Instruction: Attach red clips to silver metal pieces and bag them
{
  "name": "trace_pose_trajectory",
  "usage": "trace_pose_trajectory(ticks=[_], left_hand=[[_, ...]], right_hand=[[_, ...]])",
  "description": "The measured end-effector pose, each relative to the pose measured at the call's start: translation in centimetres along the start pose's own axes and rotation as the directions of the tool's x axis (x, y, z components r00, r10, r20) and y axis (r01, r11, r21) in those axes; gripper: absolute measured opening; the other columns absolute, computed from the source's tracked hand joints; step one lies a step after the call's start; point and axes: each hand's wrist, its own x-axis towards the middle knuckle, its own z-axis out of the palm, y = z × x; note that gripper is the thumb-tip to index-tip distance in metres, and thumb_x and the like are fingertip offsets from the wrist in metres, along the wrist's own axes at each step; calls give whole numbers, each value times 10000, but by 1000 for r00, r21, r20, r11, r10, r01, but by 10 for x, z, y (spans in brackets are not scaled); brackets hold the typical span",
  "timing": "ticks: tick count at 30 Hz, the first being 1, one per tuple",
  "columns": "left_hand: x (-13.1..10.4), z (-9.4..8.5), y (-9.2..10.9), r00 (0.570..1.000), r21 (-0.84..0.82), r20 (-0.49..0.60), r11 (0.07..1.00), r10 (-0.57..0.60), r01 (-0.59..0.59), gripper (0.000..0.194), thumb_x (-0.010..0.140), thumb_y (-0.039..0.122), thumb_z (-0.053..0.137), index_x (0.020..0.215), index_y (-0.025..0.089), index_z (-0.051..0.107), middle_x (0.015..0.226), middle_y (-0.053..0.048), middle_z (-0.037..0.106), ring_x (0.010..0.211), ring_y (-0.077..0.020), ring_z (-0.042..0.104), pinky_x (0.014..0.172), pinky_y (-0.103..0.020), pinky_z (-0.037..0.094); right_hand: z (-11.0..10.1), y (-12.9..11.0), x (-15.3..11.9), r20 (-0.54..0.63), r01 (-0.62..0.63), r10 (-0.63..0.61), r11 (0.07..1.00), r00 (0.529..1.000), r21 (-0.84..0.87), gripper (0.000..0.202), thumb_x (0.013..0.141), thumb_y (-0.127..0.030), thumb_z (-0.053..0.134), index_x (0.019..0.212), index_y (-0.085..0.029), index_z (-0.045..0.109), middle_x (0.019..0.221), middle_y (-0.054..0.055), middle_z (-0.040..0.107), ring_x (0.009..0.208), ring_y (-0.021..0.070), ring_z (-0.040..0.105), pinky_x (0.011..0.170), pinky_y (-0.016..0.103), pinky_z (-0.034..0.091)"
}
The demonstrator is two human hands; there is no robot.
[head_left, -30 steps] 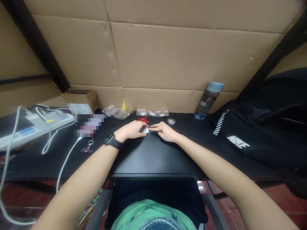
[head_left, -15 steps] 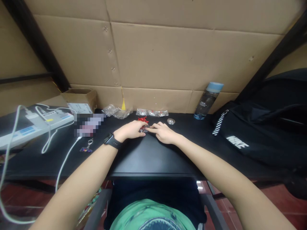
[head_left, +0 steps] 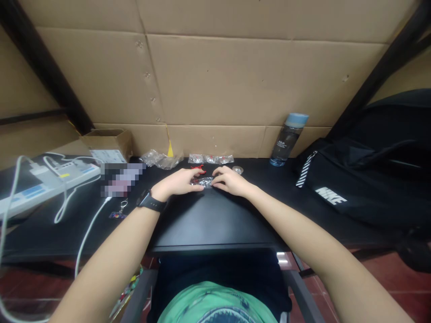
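On the black desk [head_left: 205, 220], a small crinkled clear plastic bag [head_left: 205, 182] lies between my two hands, with some red bits by its left end. My right hand [head_left: 231, 181] pinches the bag's right edge between thumb and fingers. At the other end is my left hand [head_left: 180, 183], its thumb and fingers spread apart around the bag; whether it touches the plastic is hard to see. Just behind its fingertips lie red cords [head_left: 198, 168], partly hidden. A round clear piece [head_left: 237, 170] sits behind my right hand.
Several small clear packets [head_left: 211, 159] line the back by the cardboard wall, with crumpled plastic bags [head_left: 160, 159] to their left. A water bottle [head_left: 288, 140] and a black backpack [head_left: 363, 179] stand right. Left are a cardboard box [head_left: 111, 144], power strip [head_left: 50, 184], keychain [head_left: 119, 211] and cables.
My hands have drawn apart a little, so more of the clear bag shows between them. My right hand's pointing finger has curled back into a pinch. The view has shifted slightly.
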Motion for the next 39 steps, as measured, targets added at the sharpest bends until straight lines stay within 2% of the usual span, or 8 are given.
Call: trace_pose_trajectory(ticks=[5,8,14,24,29,33,36,39], left_hand=[[0,-5,1,994,13,-54,996,-92,93,470,1001,501,434,1338,240,633,1184,-53,756,997,-233,734,857,-291,525],[2,-4,-1,994,26,-43,994,-103,105,435,976,440,471,1319,230,637,1034,-35,786,865,-215,740,766,-276,521],[3,0,-5,998,-21,1,998,-66,66,484,934,370,518,1383,205,595,913,-18,784,820,-199,732,748,-261,518],[12,14,3,999,-259,-34,966,7,-16,444,1007,367,442,1421,233,526,1303,-81,700,1173,-231,657,1022,-359,493],[23,32,7,992,-616,-117,780,50,-112,507,973,360,556,1438,177,475,1136,-118,742,1090,-222,682,979,-377,525],[24,30,11,980,-653,-199,747,-6,-128,551,873,380,710,1352,141,575,1005,-94,754,965,-214,705,946,-376,541],[22,25,12,974,-606,-224,787,-28,-116,484,846,389,732,1244,123,661,990,-100,761,947,-220,710,942,-380,549],[22,23,10,966,-514,-255,852,-44,-97,394,856,401,715,1148,138,731,1035,-105,768,963,-228,710,955,-382,546]], right_hand=[[-5,3,1,-95,-92,101,991,990,96,183,961,-191,600,1074,-189,744,1059,82,659,990,206,605,940,358,485],[-12,-1,0,36,-151,147,966,988,210,270,927,-145,587,1166,-190,704,913,28,669,801,161,598,817,309,493],[-7,-12,0,121,-87,67,982,990,170,254,830,-233,771,1080,-277,768,1117,60,615,1084,250,543,996,430,436],[-16,-13,5,-293,-57,57,998,954,9,110,940,-263,689,956,-284,796,1222,86,580,1150,283,481,1045,506,386],[-29,-14,3,-415,-59,69,998,907,36,100,935,-292,699,920,-278,796,1167,81,598,1093,268,510,1028,487,422],[-33,-15,3,-449,-78,105,994,887,79,112,942,-288,679,923,-266,788,1143,82,602,1083,264,533,1024,479,438],[-30,-9,3,-438,-112,177,979,881,170,169,954,-243,613,1047,-249,754,1132,85,610,1059,245,568,971,433,476],[-25,3,2,-342,-173,310,910,887,377,568,852,-131,587,1404,-254,533,1158,81,641,873,174,616,749,307,513]])
